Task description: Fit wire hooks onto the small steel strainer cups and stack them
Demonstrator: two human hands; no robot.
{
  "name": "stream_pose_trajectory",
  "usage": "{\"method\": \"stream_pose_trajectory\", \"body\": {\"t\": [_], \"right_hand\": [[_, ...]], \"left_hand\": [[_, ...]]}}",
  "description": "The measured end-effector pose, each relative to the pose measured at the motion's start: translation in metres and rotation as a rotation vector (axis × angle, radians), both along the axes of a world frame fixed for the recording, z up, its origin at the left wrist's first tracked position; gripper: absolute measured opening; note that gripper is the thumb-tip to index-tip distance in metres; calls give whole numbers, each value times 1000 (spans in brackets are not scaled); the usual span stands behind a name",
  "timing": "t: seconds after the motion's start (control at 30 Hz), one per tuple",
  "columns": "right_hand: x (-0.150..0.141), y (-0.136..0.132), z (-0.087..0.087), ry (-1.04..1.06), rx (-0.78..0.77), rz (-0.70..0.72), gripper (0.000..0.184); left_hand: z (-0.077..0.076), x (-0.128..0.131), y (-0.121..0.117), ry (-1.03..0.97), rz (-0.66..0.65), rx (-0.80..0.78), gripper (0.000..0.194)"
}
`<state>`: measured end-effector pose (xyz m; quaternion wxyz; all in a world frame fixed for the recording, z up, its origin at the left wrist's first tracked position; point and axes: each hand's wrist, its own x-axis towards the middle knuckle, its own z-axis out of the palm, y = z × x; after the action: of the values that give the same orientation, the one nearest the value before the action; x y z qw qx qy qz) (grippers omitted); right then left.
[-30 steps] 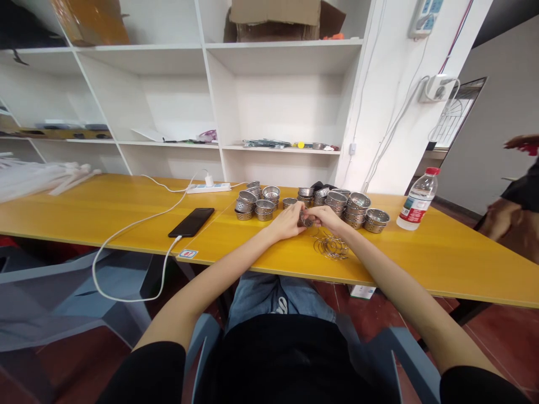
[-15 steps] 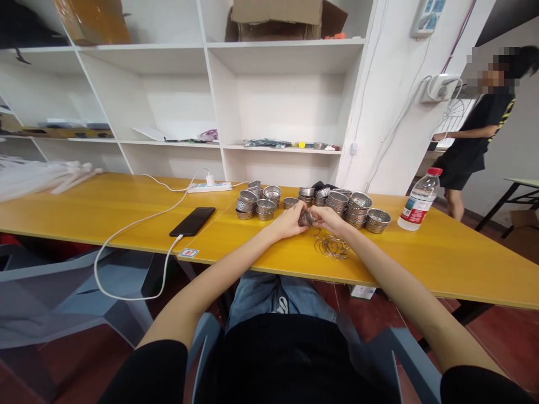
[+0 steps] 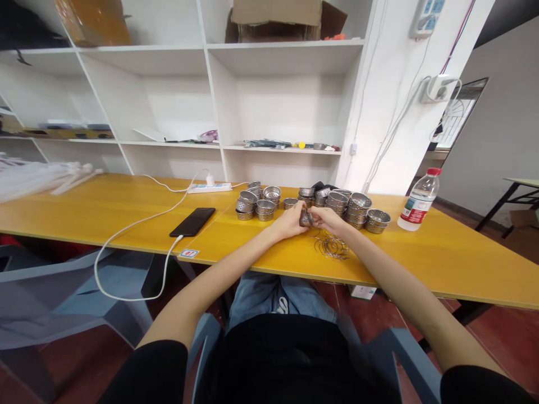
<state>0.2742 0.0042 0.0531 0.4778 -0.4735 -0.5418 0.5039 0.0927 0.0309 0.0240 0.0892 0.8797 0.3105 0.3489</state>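
Observation:
Between my two hands, above the yellow table, is a small perforated metal cup, tilted on its side. My left hand is closed round its left side. The fingers of my right hand pinch at its right rim; whether they also hold a wire ring I cannot make out. Just below my right hand lies a loose heap of thin metal wire rings. Behind the hands stand several more perforated cups, some stacked, in a left group and a right group.
A clear bottle with a red cap stands on the right. To the left lies a black phone on a white charging cable, near a power strip. White shelves rise behind the table. White plastic material lies far left.
The cup has turned slightly between my hands, which stay in nearly the same spot. The person at the right has gone out of view.

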Motion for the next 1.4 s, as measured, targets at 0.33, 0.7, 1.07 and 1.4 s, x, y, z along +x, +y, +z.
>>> {"method": "stream_pose_trajectory", "body": {"t": [0.33, 0.7, 1.07, 1.4], "right_hand": [[0, 3, 0, 10, 18, 16, 41], [1, 8, -6, -3, 28, 20, 48], [3, 8, -7, 34, 26, 70, 47], [5, 8, -6, 11, 26, 74, 49]], "left_hand": [[-5, 1, 8, -5, 4, 20, 54], [-5, 3, 6, -20, 1, 9, 50], [-5, -1, 12, -49, -27, 3, 52], [-5, -1, 9, -24, -50, 28, 48]]}}
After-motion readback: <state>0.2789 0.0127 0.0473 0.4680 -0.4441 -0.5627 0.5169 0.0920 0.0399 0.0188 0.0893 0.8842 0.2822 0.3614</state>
